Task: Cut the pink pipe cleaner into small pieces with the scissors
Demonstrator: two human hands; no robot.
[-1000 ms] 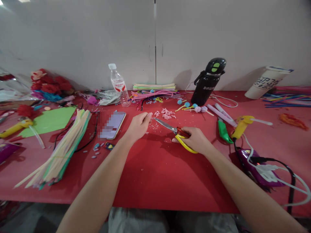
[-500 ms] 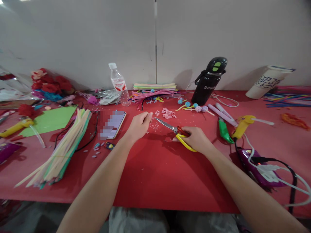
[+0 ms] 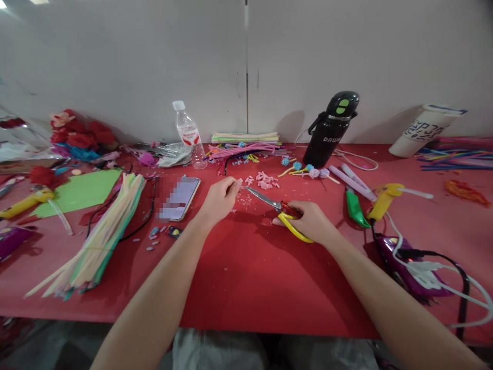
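Observation:
My right hand (image 3: 310,221) is closed around the yellow and red handles of a pair of scissors (image 3: 265,199). Its blades look together and point left, their tips close to the fingertips of my left hand (image 3: 221,199). Thumb and forefinger of that left hand pinch a small pink piece (image 3: 239,183), mostly hidden by the fingers. Just beyond the blades lies a little pile of cut pink pieces (image 3: 266,180) on the red table (image 3: 239,277). Tiny pale scraps are scattered below the blade tips.
At left are a bundle of pale pipe cleaners (image 3: 103,236) and a phone (image 3: 182,198). A plastic bottle (image 3: 189,136) and black flask (image 3: 329,131) stand behind. On the right, a yellow glue gun (image 3: 385,200) stands near a purple box (image 3: 404,277) with cables.

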